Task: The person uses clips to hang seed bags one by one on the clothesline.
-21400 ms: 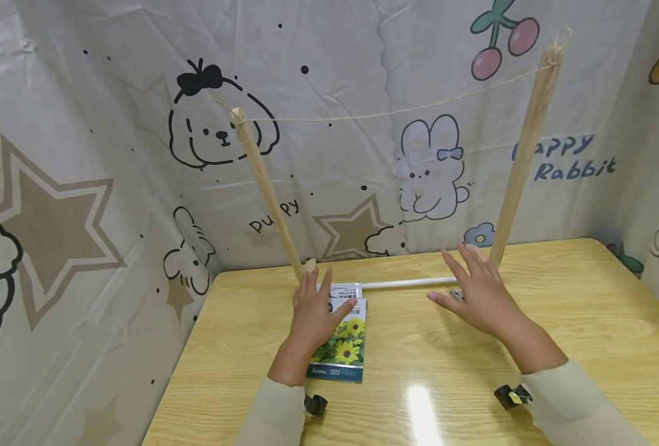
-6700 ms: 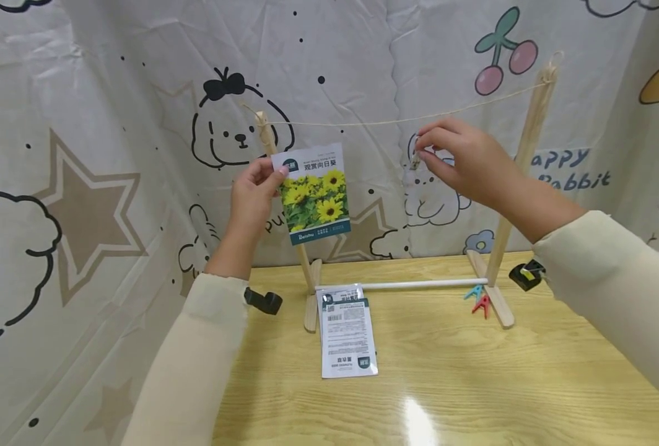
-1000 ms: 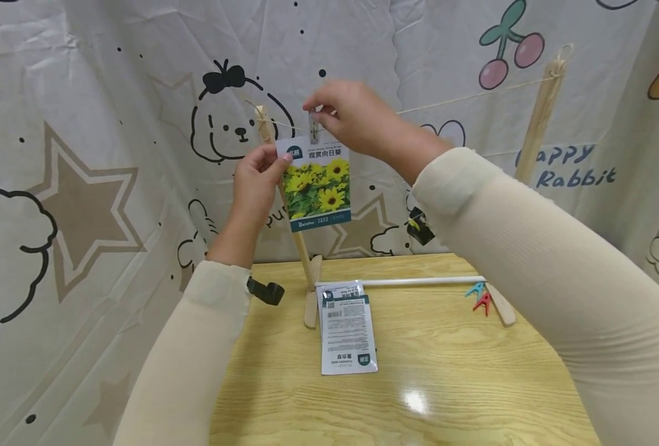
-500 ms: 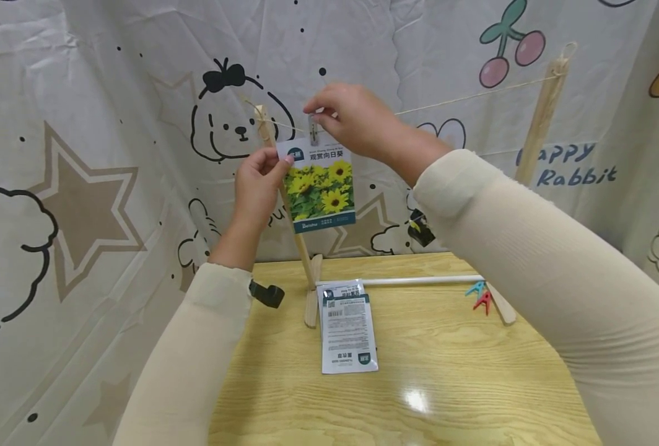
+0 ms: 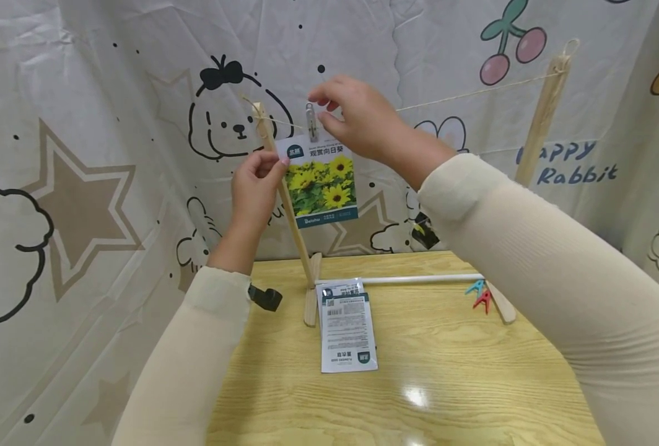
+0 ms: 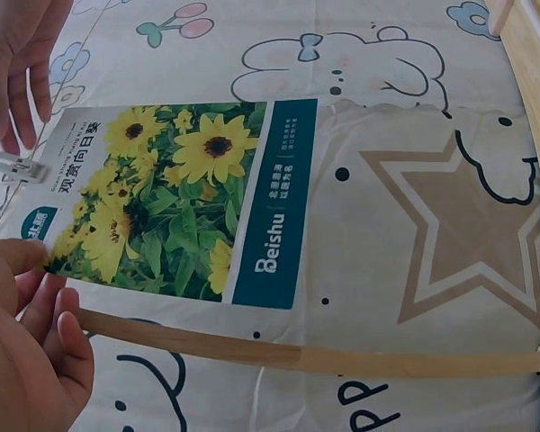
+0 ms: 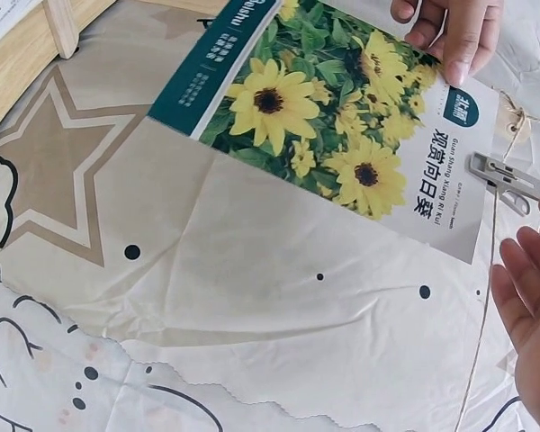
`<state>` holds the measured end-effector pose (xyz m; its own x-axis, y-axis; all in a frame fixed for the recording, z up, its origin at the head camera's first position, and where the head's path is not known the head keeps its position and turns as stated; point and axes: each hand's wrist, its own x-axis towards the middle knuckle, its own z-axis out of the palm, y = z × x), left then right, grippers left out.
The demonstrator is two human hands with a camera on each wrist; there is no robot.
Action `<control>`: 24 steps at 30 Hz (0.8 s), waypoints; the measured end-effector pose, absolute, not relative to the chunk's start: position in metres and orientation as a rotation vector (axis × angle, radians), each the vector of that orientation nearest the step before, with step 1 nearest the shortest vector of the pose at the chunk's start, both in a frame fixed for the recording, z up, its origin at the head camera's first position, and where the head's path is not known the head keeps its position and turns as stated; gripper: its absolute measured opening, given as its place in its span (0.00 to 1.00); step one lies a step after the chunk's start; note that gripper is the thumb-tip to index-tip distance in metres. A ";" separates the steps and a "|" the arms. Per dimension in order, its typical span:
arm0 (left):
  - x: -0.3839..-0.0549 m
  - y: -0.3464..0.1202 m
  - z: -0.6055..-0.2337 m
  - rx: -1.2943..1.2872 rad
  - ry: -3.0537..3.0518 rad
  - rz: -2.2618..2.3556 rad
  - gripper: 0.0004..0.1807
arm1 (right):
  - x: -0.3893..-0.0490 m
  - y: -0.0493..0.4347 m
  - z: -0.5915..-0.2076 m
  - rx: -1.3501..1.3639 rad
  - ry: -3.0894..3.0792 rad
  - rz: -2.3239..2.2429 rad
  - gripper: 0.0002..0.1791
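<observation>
My left hand (image 5: pixel 254 186) pinches the left edge of a sunflower seed packet (image 5: pixel 325 186) between thumb and fingers. A grey clothespin (image 5: pixel 311 122) sits on the packet's top edge, right where the string (image 5: pixel 474 96) runs. In the right wrist view the same clothespin (image 7: pixel 504 178) bites over the packet's printed top margin. My right hand (image 5: pixel 363 121) is just right of the clothespin, its fingers loosely bent and parted from it. The left wrist view shows those right fingers (image 6: pixel 22 90) hanging slightly away from the clothespin.
Wooden posts (image 5: pixel 541 121) carry the string, joined low down by a white rod (image 5: pixel 418 280). More seed packets (image 5: pixel 349 334) lie face down on the wooden table (image 5: pixel 446 384) by the left foot. A blue clothespin (image 5: pixel 475 287) and a red one (image 5: pixel 482 301) lie near the right foot.
Earlier the right hand brought the clothespin over to the packet lifted by the left hand. Since half a second ago the right fingers have let go of the clothespin, which stays on the packet.
</observation>
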<state>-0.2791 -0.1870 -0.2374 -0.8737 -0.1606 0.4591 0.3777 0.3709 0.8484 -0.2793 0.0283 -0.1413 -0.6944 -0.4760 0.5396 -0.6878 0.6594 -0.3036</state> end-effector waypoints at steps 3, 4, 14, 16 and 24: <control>-0.280 -0.189 -0.239 -0.176 -2.161 -1.520 0.14 | -0.279 0.031 -0.145 0.899 -2.430 0.694 0.18; -0.280 -0.189 -0.239 -0.179 -2.158 -1.522 0.14 | -0.280 0.031 -0.146 0.896 -2.421 0.696 0.17; -0.278 -0.192 -0.240 -0.178 -2.131 -1.537 0.14 | -0.279 0.039 -0.147 0.872 -2.350 0.706 0.14; -0.278 -0.193 -0.240 -0.180 -2.120 -1.537 0.13 | -0.278 0.041 -0.147 0.874 -2.328 0.707 0.13; -0.277 -0.197 -0.245 -0.196 -2.093 -1.556 0.13 | -0.274 0.048 -0.151 0.862 -2.269 0.721 0.12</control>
